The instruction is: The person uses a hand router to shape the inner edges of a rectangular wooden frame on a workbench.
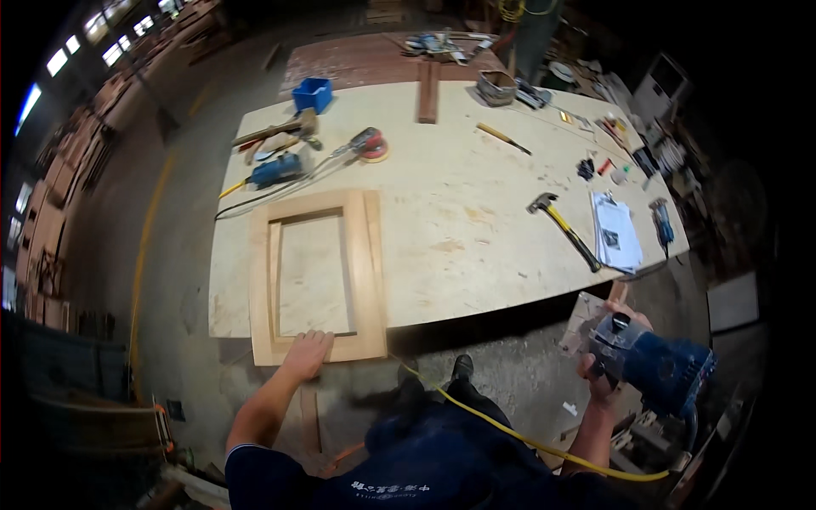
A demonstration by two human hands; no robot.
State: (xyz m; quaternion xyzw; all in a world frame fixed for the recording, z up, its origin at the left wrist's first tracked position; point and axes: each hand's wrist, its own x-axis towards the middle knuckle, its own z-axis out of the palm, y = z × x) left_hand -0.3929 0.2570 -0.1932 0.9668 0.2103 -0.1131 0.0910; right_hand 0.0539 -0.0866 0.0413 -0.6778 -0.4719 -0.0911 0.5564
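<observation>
The wooden frame (pixel 365 280) overhangs the desk (pixel 450 280) at its near-left edge. On its near rail rests the left hand (pixel 311 352), fingers loosely extended. Off the desk's near-right corner, the right hand (pixel 604 382) wraps around a blue power tool (pixel 667 370).

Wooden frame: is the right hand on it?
No, the left hand rests on the wooden frame; the right hand holds a blue power tool.

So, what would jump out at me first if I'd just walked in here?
Probably the pale wooden frame on the near left of the table, with the left hand on its near side. Next, at lower right, the bulky blue power tool in the right hand. A bright blue bin stands at the table's far left.
</observation>
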